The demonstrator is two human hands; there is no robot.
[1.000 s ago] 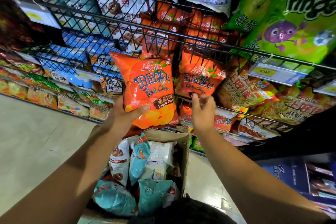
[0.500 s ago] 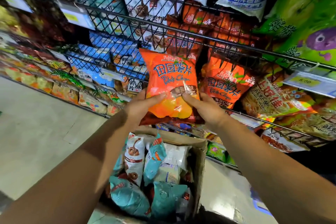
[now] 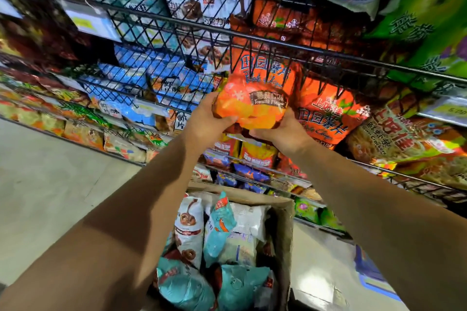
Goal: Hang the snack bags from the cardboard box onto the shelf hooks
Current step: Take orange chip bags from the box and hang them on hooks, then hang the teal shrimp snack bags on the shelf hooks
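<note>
Left hand (image 3: 207,121) and right hand (image 3: 283,131), fingers curled round a glossy orange chip bag (image 3: 252,98), now hold it higher, behind the black wire rack (image 3: 177,20); hanging looks close.

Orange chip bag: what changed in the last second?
The right hand left the hung orange bag and joined the left hand on the orange chip bag. Both hands now grip its lower end and have lifted it up into the wire rack. The cardboard box and its bags stayed as they were.
</note>
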